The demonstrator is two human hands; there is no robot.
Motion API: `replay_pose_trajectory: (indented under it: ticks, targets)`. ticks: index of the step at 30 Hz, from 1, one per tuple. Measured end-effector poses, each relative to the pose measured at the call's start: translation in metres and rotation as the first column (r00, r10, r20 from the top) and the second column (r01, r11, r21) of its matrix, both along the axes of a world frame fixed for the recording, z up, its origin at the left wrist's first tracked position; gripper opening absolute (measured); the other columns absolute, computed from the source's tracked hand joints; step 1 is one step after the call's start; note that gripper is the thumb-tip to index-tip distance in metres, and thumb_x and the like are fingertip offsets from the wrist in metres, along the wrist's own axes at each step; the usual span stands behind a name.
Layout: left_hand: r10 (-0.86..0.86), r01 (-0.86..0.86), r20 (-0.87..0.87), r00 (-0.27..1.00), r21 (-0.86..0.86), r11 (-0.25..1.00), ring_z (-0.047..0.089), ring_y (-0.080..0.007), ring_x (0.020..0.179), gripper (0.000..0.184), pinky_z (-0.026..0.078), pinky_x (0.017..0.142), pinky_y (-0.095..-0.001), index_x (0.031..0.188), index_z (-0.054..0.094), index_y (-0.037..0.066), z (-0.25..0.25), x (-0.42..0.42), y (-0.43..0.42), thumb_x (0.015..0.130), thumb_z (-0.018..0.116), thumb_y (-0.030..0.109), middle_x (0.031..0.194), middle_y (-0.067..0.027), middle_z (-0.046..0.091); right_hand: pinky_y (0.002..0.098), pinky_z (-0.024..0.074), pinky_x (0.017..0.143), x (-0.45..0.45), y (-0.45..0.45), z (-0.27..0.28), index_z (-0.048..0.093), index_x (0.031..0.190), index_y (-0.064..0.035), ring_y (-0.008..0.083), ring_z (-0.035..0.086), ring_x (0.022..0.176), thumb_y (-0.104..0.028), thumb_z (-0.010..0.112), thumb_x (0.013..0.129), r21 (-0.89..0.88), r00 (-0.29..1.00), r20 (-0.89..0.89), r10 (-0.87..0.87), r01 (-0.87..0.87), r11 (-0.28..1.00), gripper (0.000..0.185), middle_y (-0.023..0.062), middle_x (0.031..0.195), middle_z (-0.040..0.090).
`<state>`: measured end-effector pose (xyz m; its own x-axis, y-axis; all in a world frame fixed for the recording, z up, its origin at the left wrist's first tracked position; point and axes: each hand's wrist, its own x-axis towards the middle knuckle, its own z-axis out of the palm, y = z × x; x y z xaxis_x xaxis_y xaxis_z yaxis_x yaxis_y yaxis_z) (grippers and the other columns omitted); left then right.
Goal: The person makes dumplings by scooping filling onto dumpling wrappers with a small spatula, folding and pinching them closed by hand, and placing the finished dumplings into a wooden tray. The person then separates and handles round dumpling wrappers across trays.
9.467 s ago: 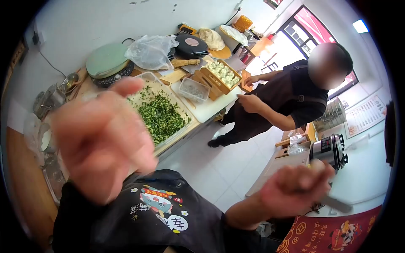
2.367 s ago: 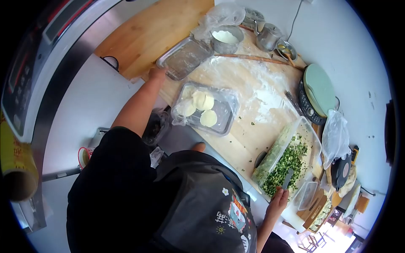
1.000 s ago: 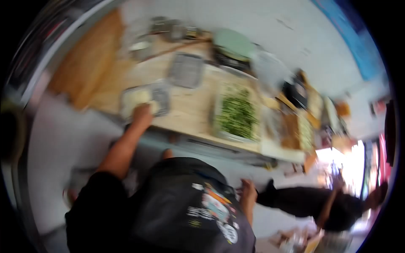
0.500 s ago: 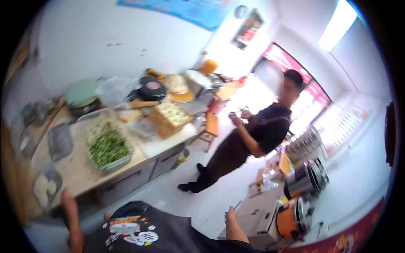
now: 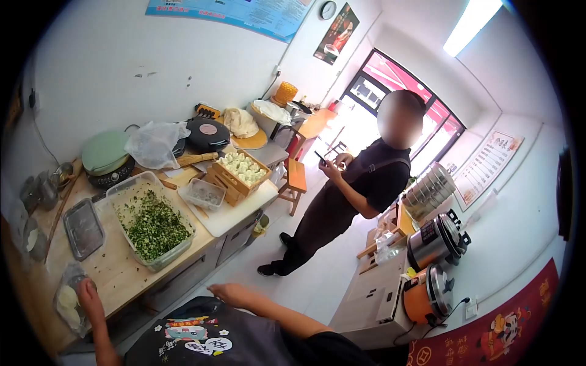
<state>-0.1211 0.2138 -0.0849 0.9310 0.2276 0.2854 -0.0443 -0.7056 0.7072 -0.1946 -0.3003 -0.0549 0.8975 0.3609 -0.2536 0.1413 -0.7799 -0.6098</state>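
At the front left corner of the wooden worktable, my left hand (image 5: 90,299) is at the right edge of a clear plastic bag (image 5: 68,300) holding pale, rounded pieces that look like dough. Its fingers look stretched out; whether they grip the bag's edge is unclear. My right hand (image 5: 226,294) is in front of my dark apron (image 5: 201,329), just off the table's front edge, its fingers blurred. Beyond the bag, a large clear tub (image 5: 177,259) contains chopped green filling (image 5: 155,229). A shallow grey tray (image 5: 84,229) lies to the tub's left.
A wooden box (image 5: 235,183) of white dumplings and a small clear container (image 5: 206,194) sit on the right side of the worktable (image 5: 119,287). Behind are a green-lidded electric pan (image 5: 108,152) and a black one (image 5: 207,134). A person (image 5: 372,183) stands in the aisle with a phone. Cookers (image 5: 427,293) are at right.
My right hand has swung left across my body, from near the cabinet to the front of the apron. My left hand has moved over to the bag. The view has shifted slightly.
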Motion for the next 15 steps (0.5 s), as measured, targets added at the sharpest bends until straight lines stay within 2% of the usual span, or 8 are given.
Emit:
replay_pose_trajectory:
  ticks: [1,2,5,8,11,12,13,15]
  targets:
    - [0.185,-0.172,-0.010,0.983,0.330,0.928,0.055,-0.0354,0.118,0.036,0.044,0.100,-0.0444,0.129,0.054,0.003,-0.016,-0.007,0.025,0.095,0.056,0.014,0.127,-0.0200,0.058,0.0515,0.0491,0.082,-0.007,0.001,-0.015,0.059,0.125,-0.0118,0.0433,0.064,0.093,-0.035,0.044,0.102,0.042,0.998,0.047,0.047,-0.049,0.998,0.036,0.0225,0.103,0.068]
    - [0.354,-0.297,0.036,0.935,0.625,0.722,0.052,-0.0360,0.124,0.048,0.042,0.103,-0.0443,0.138,0.049,0.005,-0.027,-0.018,0.044,0.094,0.060,0.017,0.135,-0.0213,0.054,0.0520,0.0491,0.081,-0.005,0.010,-0.015,0.059,0.124,-0.0120,0.0435,0.064,0.092,-0.036,0.045,0.102,0.045,0.998,0.032,0.062,-0.063,0.997,0.035,0.0227,0.102,0.068]
    - [0.707,-0.420,-0.269,0.655,0.648,0.635,0.045,-0.0378,0.134,0.070,0.038,0.109,-0.0445,0.151,0.033,0.007,-0.050,-0.024,0.072,0.090,0.066,0.021,0.146,-0.0236,0.043,0.0530,0.0494,0.075,0.014,0.038,-0.007,0.059,0.120,-0.0137,0.0440,0.064,0.087,-0.038,0.046,0.101,0.051,0.997,0.039,0.072,-0.074,0.996,0.034,0.0227,0.094,0.067]
    - [0.624,-0.405,-0.204,0.754,0.604,0.687,0.045,-0.0376,0.134,0.073,0.039,0.109,-0.0448,0.152,0.031,0.007,-0.118,-0.022,0.143,0.090,0.066,0.024,0.145,-0.0241,0.045,0.0481,0.0519,0.073,0.046,0.070,0.004,0.055,0.127,-0.0142,0.0402,0.065,0.088,-0.031,0.052,0.098,-0.048,0.982,-0.031,0.186,-0.188,0.981,0.033,0.0191,0.101,0.068]
    - [0.668,-0.476,-0.199,0.717,0.560,0.678,0.048,-0.0361,0.131,0.068,0.040,0.107,-0.0452,0.150,0.035,0.005,-0.146,-0.027,0.182,0.091,0.065,0.024,0.143,-0.0219,0.049,0.0476,0.0527,0.070,0.058,0.098,0.007,0.057,0.123,-0.0146,0.0389,0.065,0.084,-0.031,0.053,0.098,0.022,0.972,0.034,0.234,-0.235,0.972,0.030,0.0183,0.096,0.068]
    - [0.680,-0.484,-0.205,0.704,0.563,0.670,0.049,-0.0360,0.131,0.068,0.040,0.107,-0.0455,0.149,0.036,0.004,-0.147,-0.031,0.190,0.091,0.065,0.023,0.142,-0.0214,0.050,0.0477,0.0529,0.070,0.061,0.106,0.007,0.058,0.122,-0.0147,0.0389,0.065,0.084,-0.032,0.053,0.098,0.041,0.966,0.057,0.251,-0.253,0.967,0.030,0.0182,0.095,0.068]
    - [0.695,-0.466,-0.286,0.660,0.569,0.677,0.049,-0.0363,0.130,0.067,0.040,0.107,-0.0453,0.148,0.037,0.004,-0.132,-0.034,0.188,0.091,0.066,0.023,0.142,-0.0209,0.050,0.0478,0.0531,0.070,0.067,0.114,0.009,0.059,0.121,-0.0149,0.0390,0.065,0.083,-0.032,0.053,0.098,0.059,0.960,0.087,0.265,-0.270,0.961,0.029,0.0180,0.094,0.068]
    - [0.704,-0.426,-0.443,0.555,0.576,0.698,0.049,-0.0370,0.130,0.065,0.041,0.106,-0.0450,0.147,0.039,0.002,-0.074,-0.042,0.156,0.091,0.066,0.021,0.142,-0.0198,0.050,0.0479,0.0534,0.071,0.073,0.127,0.010,0.061,0.118,-0.0149,0.0387,0.066,0.083,-0.033,0.053,0.098,0.055,0.955,0.102,0.279,-0.286,0.957,0.028,0.0175,0.093,0.068]
